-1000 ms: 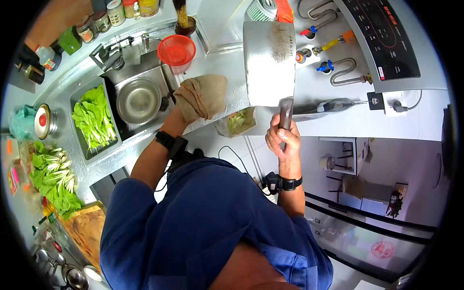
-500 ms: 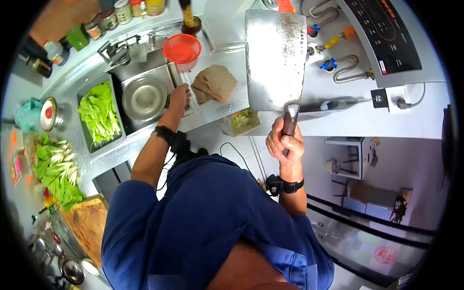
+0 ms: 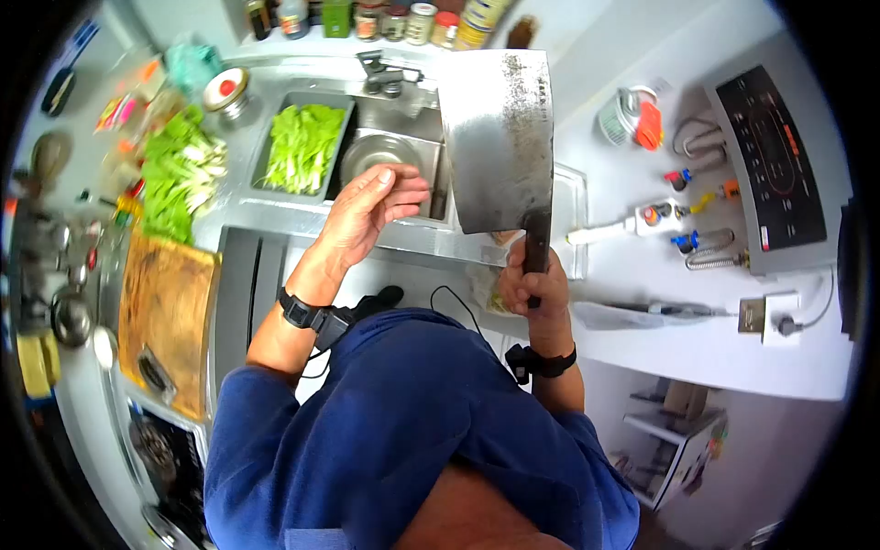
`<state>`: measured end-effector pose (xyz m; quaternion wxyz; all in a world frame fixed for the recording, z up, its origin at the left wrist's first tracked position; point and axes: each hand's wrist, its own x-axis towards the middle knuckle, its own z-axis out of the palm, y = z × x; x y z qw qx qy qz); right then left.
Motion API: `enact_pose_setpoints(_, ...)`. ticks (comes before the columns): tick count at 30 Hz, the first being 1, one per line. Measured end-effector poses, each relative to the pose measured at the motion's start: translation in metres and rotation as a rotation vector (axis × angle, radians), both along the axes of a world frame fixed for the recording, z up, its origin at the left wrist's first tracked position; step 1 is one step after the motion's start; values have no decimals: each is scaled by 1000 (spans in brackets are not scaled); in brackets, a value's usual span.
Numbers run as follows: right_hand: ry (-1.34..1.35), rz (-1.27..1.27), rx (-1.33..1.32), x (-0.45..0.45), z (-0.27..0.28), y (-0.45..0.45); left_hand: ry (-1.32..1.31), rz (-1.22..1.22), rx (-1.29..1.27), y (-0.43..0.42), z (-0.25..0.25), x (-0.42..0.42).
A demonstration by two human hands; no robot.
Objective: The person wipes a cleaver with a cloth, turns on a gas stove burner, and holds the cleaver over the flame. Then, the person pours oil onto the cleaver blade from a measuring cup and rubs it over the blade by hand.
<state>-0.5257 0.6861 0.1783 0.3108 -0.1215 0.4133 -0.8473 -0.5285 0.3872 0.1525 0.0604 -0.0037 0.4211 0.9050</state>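
Note:
My right hand [image 3: 533, 282] grips the dark handle of a cleaver [image 3: 498, 151], and its wide, stained blade stands up in front of me. My left hand [image 3: 378, 200] is empty, fingers stretched out, over the front edge of the sink [image 3: 431, 128]. Behind that hand, a round metal bowl [image 3: 380, 154] sits in the basin, partly covered by my fingers. To its left, a grey tub [image 3: 337, 137] holds leafy greens [image 3: 302, 147]. The blade hides part of the counter behind it.
More greens [image 3: 183, 174] lie on the left counter, above a wooden cutting board [image 3: 174, 302] with a dark object on it. Jars [image 3: 420, 23] line the back ledge. At right are hoses, a control panel [image 3: 775, 156] and a plugged-in socket [image 3: 779, 319].
My left hand has left the counter beside the sink and come up, fingers extended. The view has swung left, bringing the cutting board further into sight. My right hand still holds the cleaver.

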Motion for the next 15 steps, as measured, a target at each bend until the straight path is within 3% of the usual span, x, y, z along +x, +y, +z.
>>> enact_pose_setpoints(5,-4,222,-35,8,-7,-11,120,86,120,9,26,56)
enact_pose_setpoints(9,-3,402,9,20,-18,-26,-51,291,-67,17,30,99)
enact_pose_setpoints(15,-22,662,0,43,-33,-62,-153,581,-38,12,20,159)
